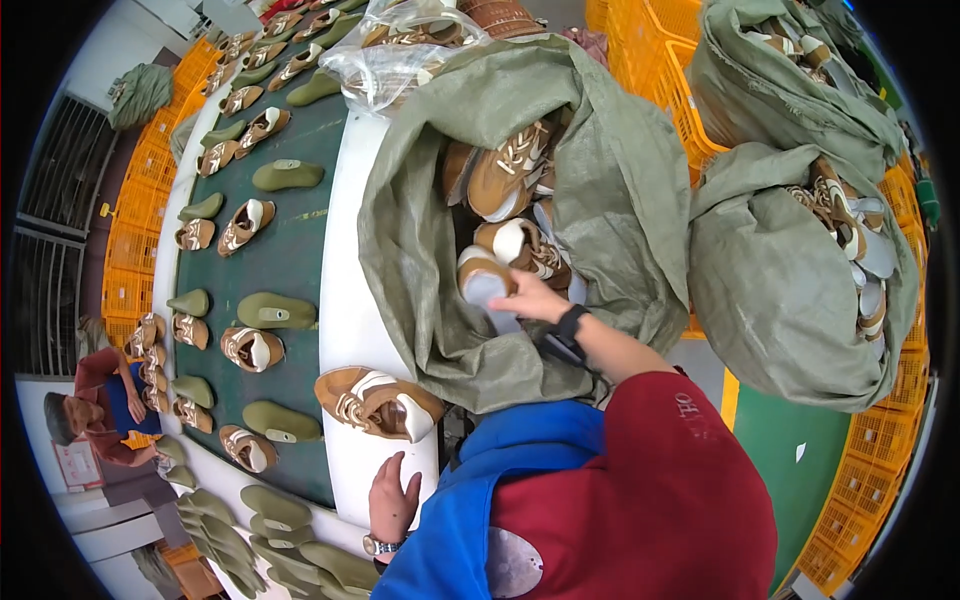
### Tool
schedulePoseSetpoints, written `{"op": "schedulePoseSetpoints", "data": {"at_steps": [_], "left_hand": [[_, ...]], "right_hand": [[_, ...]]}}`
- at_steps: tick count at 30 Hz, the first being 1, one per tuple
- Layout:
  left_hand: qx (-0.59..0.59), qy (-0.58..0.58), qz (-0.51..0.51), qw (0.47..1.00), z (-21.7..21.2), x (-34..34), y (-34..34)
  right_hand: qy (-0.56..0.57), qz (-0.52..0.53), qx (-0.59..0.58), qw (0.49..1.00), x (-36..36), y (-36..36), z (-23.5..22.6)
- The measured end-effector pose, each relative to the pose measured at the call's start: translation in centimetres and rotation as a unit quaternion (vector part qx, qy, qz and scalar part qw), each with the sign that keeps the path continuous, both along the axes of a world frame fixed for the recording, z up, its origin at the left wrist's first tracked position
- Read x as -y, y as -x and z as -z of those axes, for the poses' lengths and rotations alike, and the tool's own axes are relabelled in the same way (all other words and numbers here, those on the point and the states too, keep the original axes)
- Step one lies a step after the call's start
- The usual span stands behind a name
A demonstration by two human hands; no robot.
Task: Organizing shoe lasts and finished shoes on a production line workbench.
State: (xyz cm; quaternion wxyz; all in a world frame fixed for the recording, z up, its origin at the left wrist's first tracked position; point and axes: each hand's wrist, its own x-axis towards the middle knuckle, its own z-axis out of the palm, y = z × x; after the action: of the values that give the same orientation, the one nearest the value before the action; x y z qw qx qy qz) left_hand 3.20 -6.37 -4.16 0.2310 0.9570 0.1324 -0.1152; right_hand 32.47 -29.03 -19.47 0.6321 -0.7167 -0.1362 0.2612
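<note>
My right hand [537,297], with a black band on the wrist, reaches into an open grey-green woven sack [630,200]. Its fingers are closed on a brown and white shoe [478,268] whose pale sole end shows. More brown lace-up shoes [508,172] lie loose around it in the sack; those deeper down are hidden. My left hand [393,498], wearing a metal watch, is beside the white ledge [350,290], thumb apart from the fingers and nothing in it. Just beyond that hand, a single brown shoe [380,403] rests on the ledge.
Left of the ledge, a green conveyor belt [300,375] carries shoes and green shoe lasts [277,310]. More lasts [285,510] are heaped at its near end. Full sacks [770,280] and orange crates [650,60] stand to the right. Across the belt is another person [110,405].
</note>
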Motion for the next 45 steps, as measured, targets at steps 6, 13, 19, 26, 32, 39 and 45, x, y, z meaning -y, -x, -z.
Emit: {"op": "schedulePoseSetpoints", "data": {"at_steps": [6,13,19,26,32,39,45], "left_hand": [[0.149,0.055,-0.011,0.987,-1.1,-0.1,-1.8],[0.304,0.26,-0.088,0.912,-6.2,2.3,-9.0],[0.333,0.179,-0.138,0.915,-7.7,-0.1,-6.9],[0.381,0.007,-0.113,0.918,-8.8,-4.3,-2.3],[0.382,0.102,-0.325,0.859,-2.8,-6.8,1.0],[0.227,0.721,-0.232,0.612,-2.6,-2.0,4.6],[0.281,0.722,-0.363,0.517,-0.3,-3.2,7.1]], "right_hand": [[-0.177,0.277,0.073,0.942,4.1,2.0,-11.4],[-0.404,0.189,-0.205,0.871,-0.4,8.4,-17.0],[-0.343,0.022,-0.219,0.913,-0.8,7.9,-17.7],[-0.333,-0.133,-0.412,0.838,-3.0,6.1,-19.5],[-0.373,-0.145,-0.207,0.893,-9.1,9.7,-21.5],[-0.251,-0.401,0.462,0.75,-15.7,17.0,-20.1],[-0.17,-0.49,0.515,0.682,-16.9,18.4,-20.7]]}}
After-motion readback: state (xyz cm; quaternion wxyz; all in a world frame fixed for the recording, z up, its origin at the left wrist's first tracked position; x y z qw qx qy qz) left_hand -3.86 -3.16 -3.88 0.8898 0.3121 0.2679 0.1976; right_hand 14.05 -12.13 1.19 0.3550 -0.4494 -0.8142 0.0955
